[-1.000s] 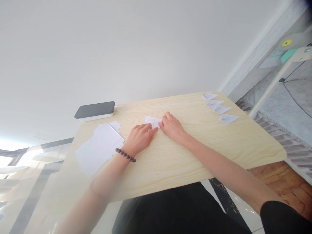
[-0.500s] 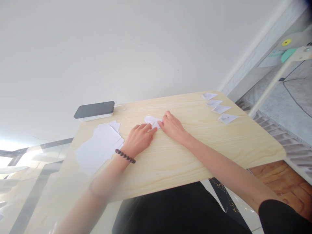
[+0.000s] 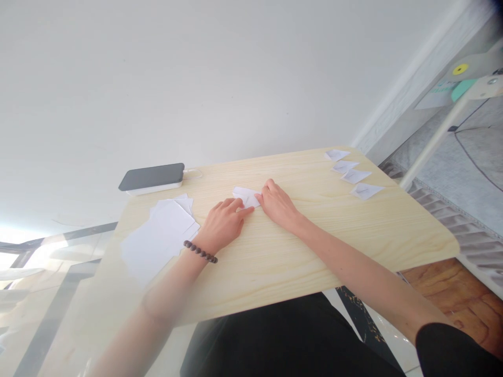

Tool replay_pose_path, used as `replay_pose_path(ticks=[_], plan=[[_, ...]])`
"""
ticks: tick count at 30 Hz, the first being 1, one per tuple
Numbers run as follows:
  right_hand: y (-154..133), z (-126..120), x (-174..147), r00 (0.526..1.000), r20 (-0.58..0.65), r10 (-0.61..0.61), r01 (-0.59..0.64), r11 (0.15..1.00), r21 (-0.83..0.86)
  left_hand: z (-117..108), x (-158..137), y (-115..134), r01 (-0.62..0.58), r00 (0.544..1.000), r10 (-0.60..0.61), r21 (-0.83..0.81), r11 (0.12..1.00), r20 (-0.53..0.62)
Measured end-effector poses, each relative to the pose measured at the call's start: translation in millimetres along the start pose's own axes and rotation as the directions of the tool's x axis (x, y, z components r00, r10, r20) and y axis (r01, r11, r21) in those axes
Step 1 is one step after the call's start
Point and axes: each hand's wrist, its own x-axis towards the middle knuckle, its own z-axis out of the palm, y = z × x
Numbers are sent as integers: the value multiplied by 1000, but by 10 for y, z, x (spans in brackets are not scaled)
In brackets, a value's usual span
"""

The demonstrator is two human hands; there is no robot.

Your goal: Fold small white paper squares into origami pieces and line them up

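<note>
A small piece of folded white paper (image 3: 247, 196) lies on the wooden table (image 3: 298, 256), between my two hands. My left hand (image 3: 225, 222), with a dark bead bracelet (image 3: 200, 252) at its wrist, touches the paper's near edge with thumb and fingertips. At the paper's right end my right hand (image 3: 277, 204) is closed, thumb and curled fingers pinching it. Left of my left hand lies a fanned pile of white paper sheets (image 3: 157, 235).
Several folded paper shapes (image 3: 366, 191) stand in a row at the table's far right. A dark-topped phone-like device (image 3: 152, 177) with a white cable sits at the back left. Behind the table rises a pale wall (image 3: 220, 78); a white pole (image 3: 436, 139) slants at the right.
My left thumb and fingers have shifted slightly on the folded paper, baring a bit more of it. My right hand keeps its pinch at the right end.
</note>
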Motion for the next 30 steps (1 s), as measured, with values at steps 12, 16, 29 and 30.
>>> replay_pose_path(ticks=[12,16,29,30], plan=[[22,-42,-40,999,-43,15,-12,998,69,-23,-34,-22,11,1000,-11,1,1000,7],[32,-56,-91,998,-58,-13,23,984,174,-21,-42,-45,3,1000,-2,-21,1000,7],[384,-129,1,975,146,-166,48,803,594,-22,-49,-55,-2,1000,2,-24,1000,15],[384,-124,-3,977,144,-158,41,798,602,-18,-49,-55,-7,1000,8,-23,1000,17]])
